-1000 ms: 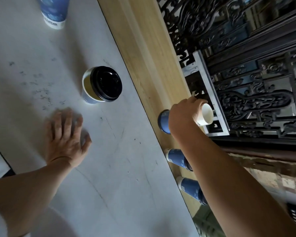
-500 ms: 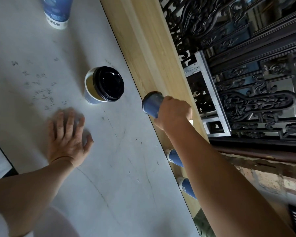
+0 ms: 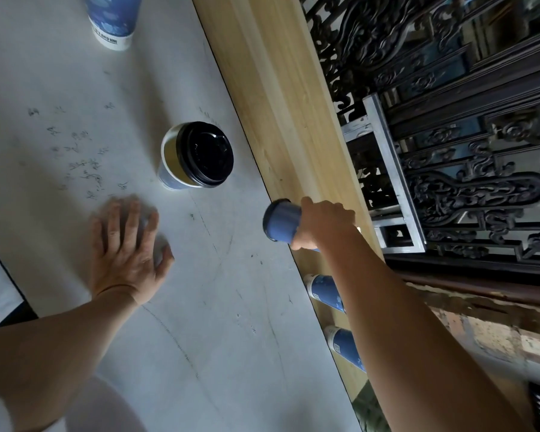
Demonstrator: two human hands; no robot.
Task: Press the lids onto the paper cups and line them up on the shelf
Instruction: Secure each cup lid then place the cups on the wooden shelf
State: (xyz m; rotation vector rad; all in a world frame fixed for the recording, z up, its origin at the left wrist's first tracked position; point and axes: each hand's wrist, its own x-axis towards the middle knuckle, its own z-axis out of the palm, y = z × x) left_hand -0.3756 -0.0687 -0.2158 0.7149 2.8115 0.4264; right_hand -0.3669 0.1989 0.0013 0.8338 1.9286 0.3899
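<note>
A white, faintly veined table top (image 3: 60,73) fills the left of the frame, and a pale wooden shelf (image 3: 262,73) runs diagonally along its right edge. Right of the shelf stands a dark carved lattice screen (image 3: 449,88). A tall blue paper cup (image 3: 113,17) stands at the upper left; its white bottom band carries dark print too small to read. In the centre, a blue paper cup (image 3: 169,179) stands on the table with a black plastic lid (image 3: 205,154) sitting off-centre on its rim, showing a crescent of pale inner wall; any contents are hidden. The right hand (image 3: 325,221) curls around a blue paper cup held sideways (image 3: 279,221) over the table-shelf edge, base toward the left and mouth hidden. Two blue cups (image 3: 325,291) (image 3: 345,346) stand on the shelf at lower centre, partly behind the forearm. The left hand (image 3: 125,254) lies flat on the table, fingers spread.
</note>
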